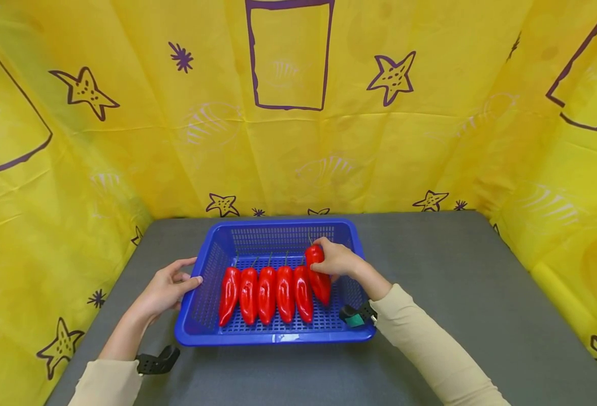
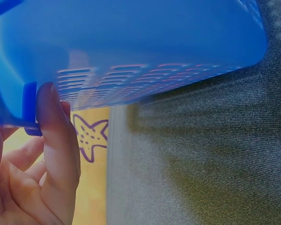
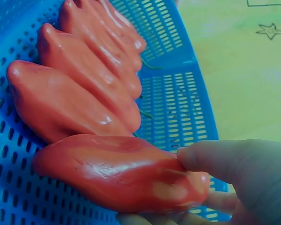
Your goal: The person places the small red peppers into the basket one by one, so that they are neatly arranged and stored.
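A blue perforated plastic basket [image 1: 324, 337] stands on the grey table. Several glossy red peppers [image 1: 267, 296] lie side by side in it, stems toward the far wall. My right hand [image 1: 340, 259] grips one more red pepper [image 1: 320, 282] at its stem end, thumb on one side and fingers underneath; it is at the right end of the row. In the right wrist view this held pepper [image 3: 126, 173] lies beside its neighbours, tip toward the basket floor. My left hand [image 1: 168, 286] pinches the basket's left rim between thumb and fingers, and the left wrist view shows the fingers [image 2: 58, 154] against the rim.
Yellow cloth [image 1: 298, 146] printed with starfish and fish encloses the back and both sides. The grey tabletop [image 1: 430, 270] extends right of the basket and in front of it. Each wrist wears a black strap [image 1: 157, 361].
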`<state>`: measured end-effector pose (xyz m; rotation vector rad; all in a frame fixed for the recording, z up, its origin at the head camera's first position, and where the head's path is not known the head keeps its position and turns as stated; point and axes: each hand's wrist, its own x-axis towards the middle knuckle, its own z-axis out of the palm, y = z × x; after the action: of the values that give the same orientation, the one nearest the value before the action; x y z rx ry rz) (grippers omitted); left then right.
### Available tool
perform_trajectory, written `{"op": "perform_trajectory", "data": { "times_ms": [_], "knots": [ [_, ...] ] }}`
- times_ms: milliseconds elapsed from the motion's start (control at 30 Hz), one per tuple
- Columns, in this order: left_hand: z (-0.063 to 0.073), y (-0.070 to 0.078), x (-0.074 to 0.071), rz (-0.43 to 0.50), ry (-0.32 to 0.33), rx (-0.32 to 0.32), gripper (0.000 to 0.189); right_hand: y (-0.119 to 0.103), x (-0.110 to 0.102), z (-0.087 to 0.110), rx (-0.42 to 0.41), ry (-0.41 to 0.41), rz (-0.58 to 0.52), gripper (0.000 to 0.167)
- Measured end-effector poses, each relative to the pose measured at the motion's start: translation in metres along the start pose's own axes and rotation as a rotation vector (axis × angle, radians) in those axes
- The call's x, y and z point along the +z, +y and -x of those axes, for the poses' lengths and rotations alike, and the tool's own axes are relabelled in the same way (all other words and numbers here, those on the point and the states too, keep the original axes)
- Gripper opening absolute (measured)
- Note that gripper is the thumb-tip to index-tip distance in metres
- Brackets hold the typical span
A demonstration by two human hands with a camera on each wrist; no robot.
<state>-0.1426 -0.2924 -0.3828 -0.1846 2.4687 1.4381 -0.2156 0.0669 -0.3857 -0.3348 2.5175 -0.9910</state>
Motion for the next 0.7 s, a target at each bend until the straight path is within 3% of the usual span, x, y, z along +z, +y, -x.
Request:
{"op": "perform_trajectory", "data": {
  "times_ms": [700],
  "knots": [
    [-0.0009,-0.0014,-0.0003,0.018,-0.001,0.012,0.068,0.0040,0.0082,-0.0019,0.057,-0.045,0.018,0.050]
  ]
}}
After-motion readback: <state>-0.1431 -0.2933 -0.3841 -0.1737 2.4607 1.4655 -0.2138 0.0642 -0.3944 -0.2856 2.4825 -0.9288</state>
